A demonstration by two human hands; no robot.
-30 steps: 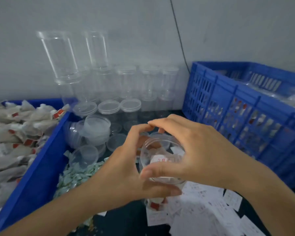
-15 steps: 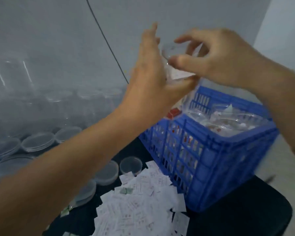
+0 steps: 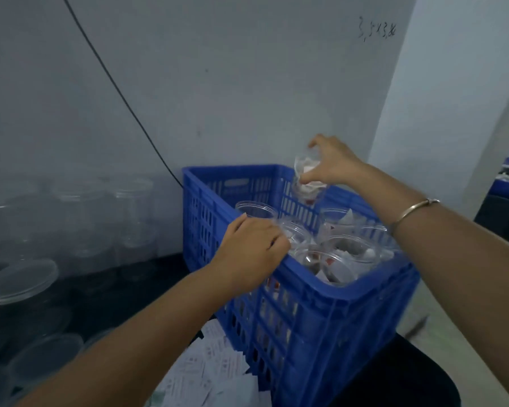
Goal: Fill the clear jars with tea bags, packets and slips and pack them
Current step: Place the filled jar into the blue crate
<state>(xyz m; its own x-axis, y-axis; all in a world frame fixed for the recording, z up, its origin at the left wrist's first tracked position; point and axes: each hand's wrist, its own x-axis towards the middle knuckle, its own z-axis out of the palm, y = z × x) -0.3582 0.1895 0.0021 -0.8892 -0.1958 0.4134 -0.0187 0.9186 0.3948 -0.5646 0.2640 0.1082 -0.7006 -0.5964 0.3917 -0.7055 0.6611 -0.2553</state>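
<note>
The right hand [image 3: 334,164], just right of the frame's centre, holds a filled clear plastic jar [image 3: 307,183] from its upper right side. Its fingers [image 3: 318,142] are curled round the jar's mouth and wall, with the thumb on the near face. White packets and a touch of red show through the wall. The jar's long axis stands close to upright, the mouth leaning slightly toward the upper left, and I see no lid on it.

It hangs over the far side of the blue slotted plastic crate [image 3: 321,292]. Directly below it lies the gap between an empty clear jar [image 3: 256,210] and the other filled open jars [image 3: 329,257]. The coming move looks like a straight drop into that gap, done by the right hand alone.

The left hand [image 3: 252,248] sits lower, at the crate's near left rim. Its fingers are curled over the rim, probably steadying the crate.

White paper slips [image 3: 212,362] litter the dark tabletop at bottom centre.
</note>
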